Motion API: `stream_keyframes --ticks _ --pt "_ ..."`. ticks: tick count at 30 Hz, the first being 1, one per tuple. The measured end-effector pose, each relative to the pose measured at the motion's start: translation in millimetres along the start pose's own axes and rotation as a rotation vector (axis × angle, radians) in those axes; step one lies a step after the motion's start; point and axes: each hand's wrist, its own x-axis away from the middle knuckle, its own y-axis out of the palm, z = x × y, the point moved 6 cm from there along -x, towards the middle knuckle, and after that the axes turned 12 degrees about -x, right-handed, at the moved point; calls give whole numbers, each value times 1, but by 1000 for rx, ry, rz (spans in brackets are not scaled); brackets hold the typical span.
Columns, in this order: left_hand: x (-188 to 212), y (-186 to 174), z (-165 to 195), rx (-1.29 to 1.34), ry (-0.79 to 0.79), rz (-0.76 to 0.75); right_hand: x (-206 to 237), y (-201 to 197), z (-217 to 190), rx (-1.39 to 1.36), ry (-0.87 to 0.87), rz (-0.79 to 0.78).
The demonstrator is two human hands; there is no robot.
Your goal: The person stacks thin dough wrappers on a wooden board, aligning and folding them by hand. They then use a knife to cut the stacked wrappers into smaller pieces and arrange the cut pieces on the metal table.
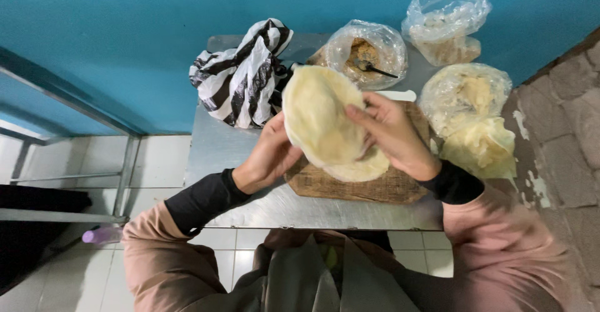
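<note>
**Dough sheet held between both hands**

Dough sheet (319, 121) sits lifted and tilted above board (350, 184), mid-table, long axis running toward far edge. Left hand (272, 156) grips its left rim from beneath; right hand (390, 134) pinches right side, fingers on top.

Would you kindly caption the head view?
Both hands, left hand and right hand, hold a dough round above a wooden board.

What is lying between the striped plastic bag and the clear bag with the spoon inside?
In the head view, nothing lies between the striped plastic bag and the clear bag with the spoon: only a narrow strip of bare metal table, crossed lower by the held dough round.
</note>
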Motion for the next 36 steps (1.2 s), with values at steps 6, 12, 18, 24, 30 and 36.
stream_keyframes --ticks 6,12,18,24,30,36 --pt "-3 -7 -25 44 -27 107 2 7 22 90 54 -7" --pt "-2 5 -28 203 -81 78 -1 1 -7 1067 -197 16" --pt "-1 12 -30 306 -137 42 27 25 -34 1259 -889 -89" --pt "4 13 -36 351 -195 -2 50 63 -10 1260 -1064 -433" --pt "2 16 -36 357 -171 -46 55 70 -12 1261 -1036 -399" --pt "0 15 -36 334 -165 -44 49 70 -15 1162 -947 -444"
